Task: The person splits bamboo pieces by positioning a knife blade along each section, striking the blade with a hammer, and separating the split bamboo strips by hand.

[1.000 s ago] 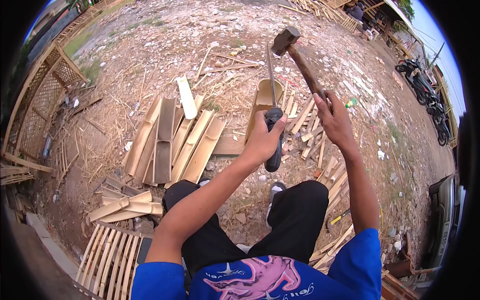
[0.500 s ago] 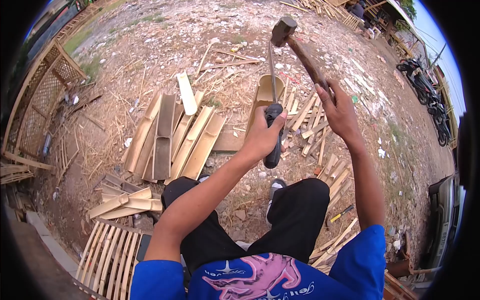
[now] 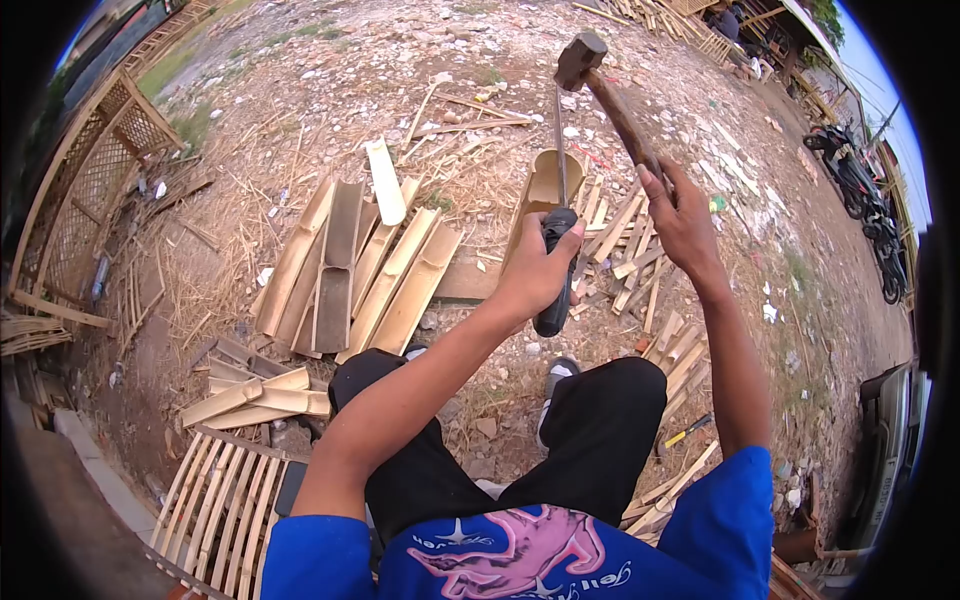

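My left hand (image 3: pixel 540 268) is wrapped round the black handle of a machete (image 3: pixel 560 140). Its narrow blade points away from me and appears edge-on. My right hand (image 3: pixel 685 215) grips the wooden handle of a hammer (image 3: pixel 625 125). The hammer's metal head overlaps the far end of the blade in view; whether they touch, I cannot tell. Behind the blade is a split bamboo piece (image 3: pixel 545 180), partly hidden by my left hand. Whether the blade meets the bamboo cannot be made out.
Several bamboo halves (image 3: pixel 340 270) lie left of centre, with shorter pieces (image 3: pixel 262 395) nearer me. Split strips (image 3: pixel 640 245) are heaped on the right, close to a yellow-handled tool (image 3: pixel 688 430). A slatted bamboo rack (image 3: pixel 225 510) is at lower left; motorcycles (image 3: pixel 860 200) stand far right.
The whole view has shifted slightly, so the ground and bamboo appear a little further right. Both hands keep their grips, and the hammer and machete hold nearly the same position relative to each other.
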The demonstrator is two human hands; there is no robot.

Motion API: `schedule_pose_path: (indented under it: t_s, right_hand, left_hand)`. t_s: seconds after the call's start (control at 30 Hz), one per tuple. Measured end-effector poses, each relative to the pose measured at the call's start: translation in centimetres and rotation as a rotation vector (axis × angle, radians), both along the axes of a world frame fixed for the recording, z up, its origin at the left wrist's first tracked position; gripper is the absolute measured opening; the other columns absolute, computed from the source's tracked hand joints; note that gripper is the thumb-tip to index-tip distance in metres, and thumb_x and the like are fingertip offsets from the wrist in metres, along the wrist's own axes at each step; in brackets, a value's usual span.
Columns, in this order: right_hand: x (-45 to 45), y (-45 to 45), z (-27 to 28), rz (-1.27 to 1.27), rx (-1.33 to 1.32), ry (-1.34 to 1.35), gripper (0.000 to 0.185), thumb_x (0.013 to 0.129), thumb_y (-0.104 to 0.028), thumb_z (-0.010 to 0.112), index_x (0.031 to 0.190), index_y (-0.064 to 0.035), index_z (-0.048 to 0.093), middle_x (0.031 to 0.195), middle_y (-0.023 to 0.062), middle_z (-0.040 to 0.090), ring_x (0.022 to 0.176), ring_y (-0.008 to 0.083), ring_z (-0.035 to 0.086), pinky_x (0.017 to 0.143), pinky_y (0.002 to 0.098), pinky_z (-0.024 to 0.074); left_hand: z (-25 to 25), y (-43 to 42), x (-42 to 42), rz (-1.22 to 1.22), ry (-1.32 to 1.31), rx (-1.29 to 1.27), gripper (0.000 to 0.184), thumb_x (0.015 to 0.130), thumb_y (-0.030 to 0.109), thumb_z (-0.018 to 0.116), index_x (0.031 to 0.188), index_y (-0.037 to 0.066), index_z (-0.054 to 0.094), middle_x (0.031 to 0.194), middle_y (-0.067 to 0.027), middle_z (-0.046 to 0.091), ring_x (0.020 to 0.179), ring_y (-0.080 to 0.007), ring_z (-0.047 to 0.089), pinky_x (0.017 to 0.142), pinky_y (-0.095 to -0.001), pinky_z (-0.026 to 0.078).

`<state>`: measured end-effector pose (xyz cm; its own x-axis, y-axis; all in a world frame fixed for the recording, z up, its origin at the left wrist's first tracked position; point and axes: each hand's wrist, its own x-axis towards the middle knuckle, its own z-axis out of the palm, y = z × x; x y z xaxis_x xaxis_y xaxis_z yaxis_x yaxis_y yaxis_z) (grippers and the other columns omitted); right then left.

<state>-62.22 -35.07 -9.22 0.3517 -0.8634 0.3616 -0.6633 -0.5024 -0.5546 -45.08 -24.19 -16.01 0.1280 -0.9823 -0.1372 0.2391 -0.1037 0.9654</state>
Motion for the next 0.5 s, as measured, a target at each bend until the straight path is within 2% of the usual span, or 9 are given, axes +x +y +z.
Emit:
schedule_pose_path:
  t_s: [0.1, 0.13, 0.23, 0.3, 0.33, 0.43, 0.47, 0.5]
  right_hand:
    - [0.2, 0.6, 2.2, 0.013, 0.067, -0.237, 0.052, 0.101, -0.044, 0.053, 0.128, -0.0001, 0.056, 0.068, 0.0083, 0.057, 0.062, 0.0154, 0.051, 0.058, 0.0344, 0.0413]
    - [0.2, 0.6, 1.9, 0.001, 0.057, -0.296, 0.049, 0.101, -0.043, 0.052, 0.126, -0.0002, 0.057, 0.068, 0.0081, 0.057, 0.063, 0.0130, 0.052, 0.058, 0.0325, 0.0411]
    - [-0.1, 0.5, -3.3, 0.035, -0.004, -0.192, 0.044, 0.101, -0.039, 0.053, 0.125, -0.0016, 0.057, 0.071, 0.0128, 0.061, 0.064, 0.0206, 0.058, 0.061, 0.0368, 0.0444]
    - [-0.4, 0.5, -5.2, 0.092, -0.032, 0.081, 0.040, 0.101, -0.034, 0.053, 0.126, -0.0032, 0.057, 0.079, 0.0193, 0.066, 0.072, 0.0338, 0.066, 0.067, 0.0422, 0.0481]
    - [-0.4, 0.7, -4.0, 0.064, 0.094, 0.120, 0.041, 0.100, -0.033, 0.054, 0.128, -0.0041, 0.056, 0.087, 0.0238, 0.068, 0.084, 0.0427, 0.066, 0.076, 0.0461, 0.0492]
    - [-0.1, 0.3, -3.3, 0.066, 0.019, 0.086, 0.044, 0.100, -0.036, 0.053, 0.130, -0.0043, 0.055, 0.088, 0.0231, 0.068, 0.086, 0.0400, 0.067, 0.079, 0.0452, 0.0494]
    - [-0.1, 0.3, -2.4, 0.007, 0.102, 0.108, 0.048, 0.100, -0.039, 0.052, 0.133, -0.0050, 0.054, 0.089, 0.0227, 0.069, 0.088, 0.0376, 0.067, 0.081, 0.0450, 0.0490]
    - [0.0, 0.3, -1.8, -0.008, 0.078, 0.049, 0.050, 0.100, -0.041, 0.052, 0.134, -0.0045, 0.054, 0.084, 0.0196, 0.067, 0.079, 0.0314, 0.067, 0.074, 0.0421, 0.0488]
  left_hand:
    - [-0.1, 0.0, -0.2, 0.000, 0.017, -0.013, 0.049, 0.099, 0.040, 0.057, 0.121, 0.001, 0.037, 0.090, -0.0108, 0.051, 0.049, -0.0174, 0.058, 0.043, -0.0301, 0.051]
    - [0.1, -0.1, -0.1, -0.006, 0.017, -0.003, 0.049, 0.099, 0.040, 0.057, 0.121, 0.001, 0.037, 0.090, -0.0108, 0.051, 0.049, -0.0173, 0.058, 0.043, -0.0300, 0.051]
    - [0.0, -0.1, 0.1, -0.016, 0.011, 0.025, 0.049, 0.099, 0.042, 0.056, 0.124, 0.004, 0.038, 0.095, -0.0089, 0.050, 0.051, -0.0164, 0.058, 0.045, -0.0299, 0.050]
    - [-0.2, -0.1, 0.1, -0.026, 0.011, 0.016, 0.049, 0.099, 0.043, 0.056, 0.124, 0.005, 0.038, 0.094, -0.0089, 0.050, 0.051, -0.0164, 0.058, 0.044, -0.0298, 0.050]
    - [-0.1, 0.0, 0.0, -0.039, 0.003, 0.031, 0.049, 0.100, 0.043, 0.055, 0.125, 0.005, 0.038, 0.095, -0.0090, 0.050, 0.051, -0.0165, 0.058, 0.044, -0.0298, 0.050]
    - [0.0, 0.3, -0.1, -0.030, -0.001, 0.055, 0.049, 0.100, 0.043, 0.055, 0.125, 0.005, 0.037, 0.095, -0.0092, 0.050, 0.051, -0.0168, 0.058, 0.044, -0.0299, 0.050]
    - [-0.2, 0.1, -0.4, -0.011, 0.001, 0.053, 0.049, 0.100, 0.043, 0.054, 0.125, 0.005, 0.037, 0.095, -0.0094, 0.050, 0.051, -0.0169, 0.058, 0.044, -0.0300, 0.050]
    - [-0.4, 0.0, -0.4, 0.004, 0.003, 0.058, 0.049, 0.100, 0.043, 0.054, 0.126, 0.005, 0.036, 0.095, -0.0095, 0.050, 0.051, -0.0171, 0.058, 0.044, -0.0300, 0.050]
